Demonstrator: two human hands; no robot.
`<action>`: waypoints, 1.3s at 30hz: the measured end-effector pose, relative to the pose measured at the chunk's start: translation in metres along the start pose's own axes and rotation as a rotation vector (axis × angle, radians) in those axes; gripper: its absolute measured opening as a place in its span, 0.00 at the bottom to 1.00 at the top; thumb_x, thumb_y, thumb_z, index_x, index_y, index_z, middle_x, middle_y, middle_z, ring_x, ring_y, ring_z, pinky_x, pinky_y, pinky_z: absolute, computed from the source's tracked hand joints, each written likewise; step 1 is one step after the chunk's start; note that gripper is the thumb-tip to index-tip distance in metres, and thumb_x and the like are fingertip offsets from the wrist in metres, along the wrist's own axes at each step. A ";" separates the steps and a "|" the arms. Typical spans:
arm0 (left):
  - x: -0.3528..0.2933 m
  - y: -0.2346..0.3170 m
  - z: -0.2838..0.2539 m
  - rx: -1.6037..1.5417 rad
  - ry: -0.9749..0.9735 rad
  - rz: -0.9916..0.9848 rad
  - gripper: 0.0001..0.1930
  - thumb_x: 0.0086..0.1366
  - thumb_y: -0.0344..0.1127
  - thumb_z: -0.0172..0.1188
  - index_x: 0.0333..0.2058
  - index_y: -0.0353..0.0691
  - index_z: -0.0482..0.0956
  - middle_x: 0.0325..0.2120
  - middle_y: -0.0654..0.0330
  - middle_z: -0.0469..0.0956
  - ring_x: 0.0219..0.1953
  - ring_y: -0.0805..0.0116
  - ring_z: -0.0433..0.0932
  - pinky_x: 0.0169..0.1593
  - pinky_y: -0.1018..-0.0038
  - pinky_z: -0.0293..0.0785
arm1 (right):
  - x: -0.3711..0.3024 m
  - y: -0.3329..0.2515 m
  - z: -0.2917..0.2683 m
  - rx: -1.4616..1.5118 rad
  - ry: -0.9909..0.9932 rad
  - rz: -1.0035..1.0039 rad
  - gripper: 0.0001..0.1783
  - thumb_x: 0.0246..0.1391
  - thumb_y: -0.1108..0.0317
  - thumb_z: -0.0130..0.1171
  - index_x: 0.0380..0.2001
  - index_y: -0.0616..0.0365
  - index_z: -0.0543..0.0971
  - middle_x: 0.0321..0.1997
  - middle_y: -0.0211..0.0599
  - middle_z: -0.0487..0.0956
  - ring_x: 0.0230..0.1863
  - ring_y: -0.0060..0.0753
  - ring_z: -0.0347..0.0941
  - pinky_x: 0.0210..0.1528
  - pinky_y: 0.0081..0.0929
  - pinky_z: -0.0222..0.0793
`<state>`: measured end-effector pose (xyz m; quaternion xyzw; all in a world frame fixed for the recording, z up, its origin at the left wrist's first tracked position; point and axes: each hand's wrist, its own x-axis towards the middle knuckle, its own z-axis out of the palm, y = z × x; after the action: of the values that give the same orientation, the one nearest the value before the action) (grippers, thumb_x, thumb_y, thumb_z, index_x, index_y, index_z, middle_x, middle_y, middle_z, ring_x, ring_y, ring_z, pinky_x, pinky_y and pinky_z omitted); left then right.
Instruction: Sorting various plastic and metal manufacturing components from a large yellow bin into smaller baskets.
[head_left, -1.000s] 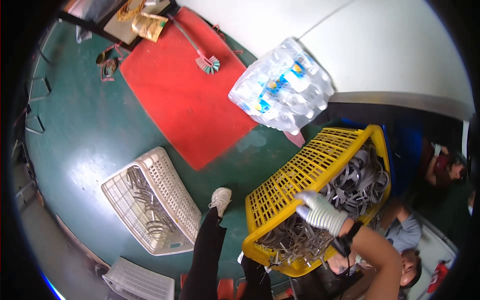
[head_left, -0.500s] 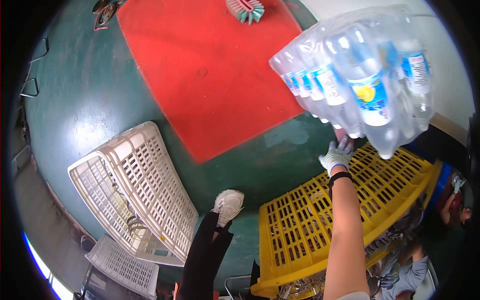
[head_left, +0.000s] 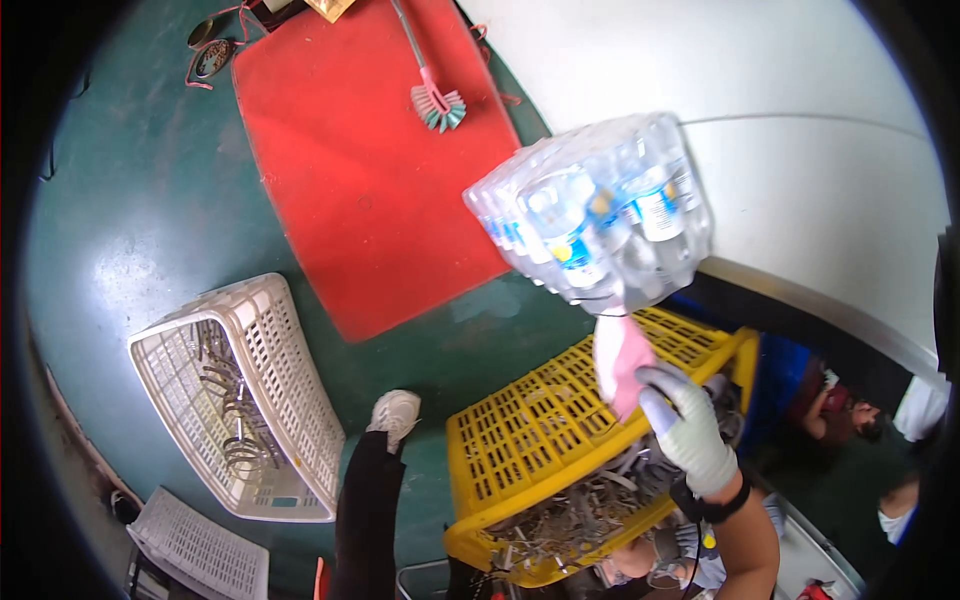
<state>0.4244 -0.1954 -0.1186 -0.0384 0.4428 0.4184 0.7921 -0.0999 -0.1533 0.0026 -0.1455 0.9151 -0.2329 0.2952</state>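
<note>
My right hand (head_left: 688, 428), in a grey-white glove, is raised over the yellow plastic crate (head_left: 520, 430) and grips a pink cloth (head_left: 618, 362). The cloth hangs just under a shrink-wrapped pack of water bottles (head_left: 592, 222) that stands against the white wall. Inside the crate lie several grey metal parts (head_left: 590, 505). My left hand is out of sight.
A white slatted basket (head_left: 290, 400) with several metal pieces stands on the green floor at left, and another white basket (head_left: 200, 550) lies below it. A red mat (head_left: 370, 170) and a brush (head_left: 436, 100) lie beyond. My shoe (head_left: 394, 416) is beside the crate. A person (head_left: 840, 410) sits at right.
My right hand has come up out of the crate's metal parts, reached toward the bottle pack, and now holds a pink cloth below it. The view has swung about.
</note>
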 end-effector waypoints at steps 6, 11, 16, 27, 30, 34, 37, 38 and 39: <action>-0.033 0.033 -0.003 0.065 0.035 0.077 0.39 0.67 0.69 0.33 0.59 0.43 0.73 0.57 0.49 0.74 0.62 0.53 0.70 0.64 0.59 0.63 | 0.087 -0.046 -0.058 -0.896 0.451 -0.342 0.27 0.52 0.62 0.59 0.53 0.67 0.74 0.65 0.56 0.65 0.64 0.56 0.61 0.65 0.52 0.53; -0.052 0.034 -0.014 0.123 0.078 0.079 0.39 0.67 0.69 0.33 0.59 0.44 0.73 0.56 0.49 0.74 0.62 0.53 0.70 0.63 0.59 0.63 | 0.142 -0.018 -0.038 -0.989 0.208 0.164 0.29 0.51 0.55 0.58 0.56 0.53 0.76 0.69 0.56 0.60 0.66 0.60 0.58 0.68 0.54 0.51; -0.067 0.014 -0.014 0.158 0.098 0.038 0.39 0.68 0.69 0.32 0.59 0.44 0.74 0.56 0.49 0.75 0.61 0.53 0.71 0.63 0.58 0.63 | 0.019 -0.084 0.010 -0.404 0.334 -0.331 0.20 0.42 0.70 0.64 0.43 0.56 0.78 0.64 0.61 0.63 0.62 0.65 0.61 0.59 0.57 0.60; -0.029 -0.028 0.049 0.395 0.132 -0.079 0.40 0.68 0.70 0.31 0.58 0.45 0.75 0.55 0.49 0.76 0.60 0.52 0.72 0.63 0.57 0.64 | -0.380 -0.082 0.213 0.443 -0.424 0.069 0.18 0.56 0.59 0.58 0.46 0.58 0.79 0.46 0.51 0.79 0.47 0.55 0.75 0.51 0.46 0.72; -0.009 -0.053 0.080 0.521 0.144 -0.152 0.40 0.68 0.70 0.30 0.58 0.45 0.75 0.55 0.49 0.76 0.60 0.52 0.72 0.62 0.57 0.64 | -0.448 -0.066 0.240 0.599 -0.206 0.076 0.16 0.57 0.61 0.58 0.45 0.59 0.79 0.46 0.50 0.79 0.47 0.55 0.75 0.51 0.46 0.72; 0.027 -0.084 0.172 0.686 0.114 -0.254 0.40 0.68 0.70 0.30 0.58 0.46 0.75 0.55 0.49 0.76 0.60 0.52 0.73 0.62 0.57 0.64 | -0.552 -0.017 0.237 0.582 0.080 0.248 0.14 0.57 0.65 0.58 0.45 0.58 0.78 0.45 0.49 0.79 0.47 0.52 0.76 0.50 0.43 0.72; 0.028 -0.130 0.258 0.790 0.024 -0.366 0.40 0.68 0.70 0.30 0.58 0.46 0.75 0.55 0.49 0.76 0.59 0.52 0.73 0.62 0.57 0.65 | -0.664 0.028 0.250 0.867 0.132 0.505 0.16 0.59 0.68 0.56 0.48 0.63 0.78 0.46 0.49 0.80 0.49 0.49 0.76 0.54 0.36 0.71; 0.031 -0.138 0.284 0.841 -0.018 -0.374 0.40 0.68 0.70 0.29 0.58 0.46 0.75 0.55 0.49 0.76 0.59 0.52 0.73 0.62 0.57 0.65 | -0.709 0.034 0.246 0.840 0.242 0.579 0.16 0.59 0.68 0.55 0.48 0.63 0.78 0.46 0.48 0.80 0.49 0.48 0.76 0.54 0.36 0.71; 0.033 -0.144 0.307 0.875 -0.051 -0.393 0.40 0.68 0.70 0.29 0.58 0.46 0.75 0.55 0.49 0.76 0.59 0.52 0.73 0.62 0.57 0.65 | -0.761 0.044 0.266 0.733 0.293 0.598 0.16 0.59 0.67 0.54 0.48 0.63 0.79 0.46 0.49 0.80 0.49 0.47 0.77 0.54 0.36 0.70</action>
<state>0.7385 -0.1352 -0.0012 0.2259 0.5420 0.0357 0.8087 0.6525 0.1007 0.1487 0.2710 0.8065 -0.4628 0.2490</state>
